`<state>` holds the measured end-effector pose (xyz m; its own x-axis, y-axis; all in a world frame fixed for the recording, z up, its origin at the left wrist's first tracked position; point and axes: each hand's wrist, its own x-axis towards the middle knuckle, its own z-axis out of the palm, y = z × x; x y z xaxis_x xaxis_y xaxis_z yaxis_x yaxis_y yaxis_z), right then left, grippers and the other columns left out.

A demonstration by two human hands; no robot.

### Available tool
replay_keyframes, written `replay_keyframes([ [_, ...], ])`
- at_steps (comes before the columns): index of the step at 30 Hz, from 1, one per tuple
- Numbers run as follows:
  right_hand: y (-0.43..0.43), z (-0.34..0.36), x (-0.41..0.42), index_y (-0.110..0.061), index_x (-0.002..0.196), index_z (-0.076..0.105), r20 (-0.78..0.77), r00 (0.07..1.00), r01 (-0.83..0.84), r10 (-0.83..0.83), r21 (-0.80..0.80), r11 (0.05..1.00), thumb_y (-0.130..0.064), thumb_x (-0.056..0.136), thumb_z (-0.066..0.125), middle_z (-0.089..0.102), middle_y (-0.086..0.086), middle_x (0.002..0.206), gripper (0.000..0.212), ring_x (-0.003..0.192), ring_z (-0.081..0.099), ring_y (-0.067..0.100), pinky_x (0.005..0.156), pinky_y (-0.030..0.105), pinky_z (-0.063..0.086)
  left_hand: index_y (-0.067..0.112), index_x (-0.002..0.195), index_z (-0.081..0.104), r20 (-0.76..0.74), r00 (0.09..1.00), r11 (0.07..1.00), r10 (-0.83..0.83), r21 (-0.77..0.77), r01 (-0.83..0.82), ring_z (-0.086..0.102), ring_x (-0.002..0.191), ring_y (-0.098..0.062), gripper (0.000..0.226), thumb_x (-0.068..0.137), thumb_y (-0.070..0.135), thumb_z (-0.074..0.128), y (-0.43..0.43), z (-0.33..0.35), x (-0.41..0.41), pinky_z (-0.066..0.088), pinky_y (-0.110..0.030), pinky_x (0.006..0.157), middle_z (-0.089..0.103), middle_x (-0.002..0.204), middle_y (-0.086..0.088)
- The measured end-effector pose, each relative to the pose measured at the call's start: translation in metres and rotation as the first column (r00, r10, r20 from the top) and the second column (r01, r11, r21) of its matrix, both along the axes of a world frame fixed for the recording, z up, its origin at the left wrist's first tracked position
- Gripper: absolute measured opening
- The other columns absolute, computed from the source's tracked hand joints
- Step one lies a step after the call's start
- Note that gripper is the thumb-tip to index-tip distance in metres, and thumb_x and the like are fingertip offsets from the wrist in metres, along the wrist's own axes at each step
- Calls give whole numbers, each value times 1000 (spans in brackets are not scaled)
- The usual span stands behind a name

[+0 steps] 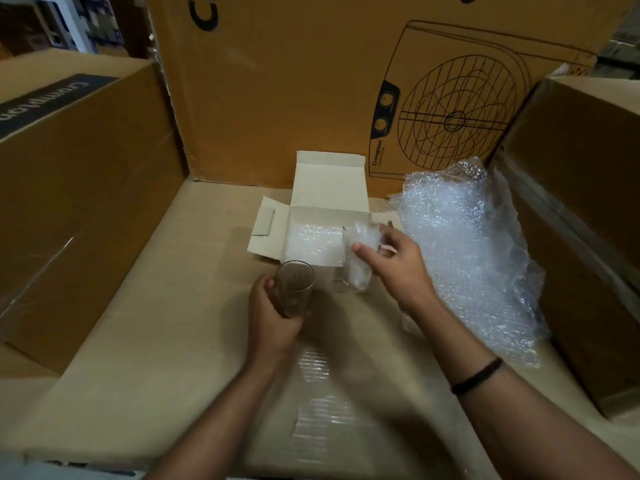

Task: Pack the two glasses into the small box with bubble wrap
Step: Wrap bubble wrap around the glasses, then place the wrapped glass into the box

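Packing | glass [295,289] gripped in left hand [273,318], held ready | second glass [360,263] gripped in right hand [398,266] over padded box [329,188], likely for lowering

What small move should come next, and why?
Probably lower the blurred clear item in the right hand into the small box: the box is open and lined with bubble wrap, and the left hand holds a bare glass.

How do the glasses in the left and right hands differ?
The clear glass in the left hand is upright; the whitish glass in the right hand is tilted. The clear glass is sharp, the whitish glass blurred. Each is gripped by one hand.
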<state>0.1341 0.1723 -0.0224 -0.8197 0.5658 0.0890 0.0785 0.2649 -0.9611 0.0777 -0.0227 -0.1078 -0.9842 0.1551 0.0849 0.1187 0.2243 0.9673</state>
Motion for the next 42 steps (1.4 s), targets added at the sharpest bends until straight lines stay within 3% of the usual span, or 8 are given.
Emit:
replay_keyframes([
  [4,1,15,-66,-8,118,58,205,979,29,5,-163,986,-39,76,82,68,11,107,58,87,71,24,66,38,62,21,112,59,44,994,995,-100,-24,101,62,83,-6,58,63,7,87,-4,6,-6,44,-7,66,64,92,15],
  [9,-10,0,-120,-3,88,56,460,888,48,3,-99,994,-37,81,80,60,10,78,42,63,61,24,44,27,49,21,109,59,60,990,991,-131,-25,132,58,77,1,55,64,6,86,-8,7,-14,44,-6,63,62,89,16],
  [21,-13,-13,-137,-1,88,59,590,806,7,-42,62,998,-57,79,74,69,18,82,59,61,66,28,65,39,61,12,108,58,129,966,973,-224,92,214,58,69,6,55,63,-6,83,-1,-3,-16,46,-10,61,63,90,6],
  [25,1,10,-109,1,102,61,483,873,31,-69,86,996,-51,83,72,71,14,91,56,74,74,26,67,39,62,17,106,58,118,947,953,-300,76,292,60,71,9,56,61,0,87,10,0,-7,47,-9,62,64,91,12],
  [30,50,20,-27,-9,92,69,193,944,248,-268,123,961,-28,89,70,73,10,82,19,57,65,16,52,29,52,28,99,55,99,928,932,-360,73,354,57,75,9,56,61,3,88,35,8,9,46,-7,65,60,90,19],
  [33,95,-4,23,-16,87,72,209,860,373,-466,367,852,-24,89,70,74,4,86,9,76,70,21,65,29,52,34,96,53,100,924,929,-369,70,364,60,80,4,60,60,2,88,53,4,18,52,-20,74,62,92,16],
  [37,135,-48,60,-17,129,62,504,726,82,-469,613,786,-30,87,68,63,8,131,44,119,58,29,100,36,47,17,110,56,114,929,935,-352,80,345,64,85,-10,61,60,-2,86,71,-2,26,54,-32,81,67,98,2],
  [42,148,-57,56,-17,148,38,529,673,-119,-517,768,629,-32,99,48,38,10,153,51,131,39,36,103,43,37,13,115,55,77,956,959,-283,52,279,61,86,-15,60,64,3,86,78,-1,28,47,-23,73,63,96,5],
])
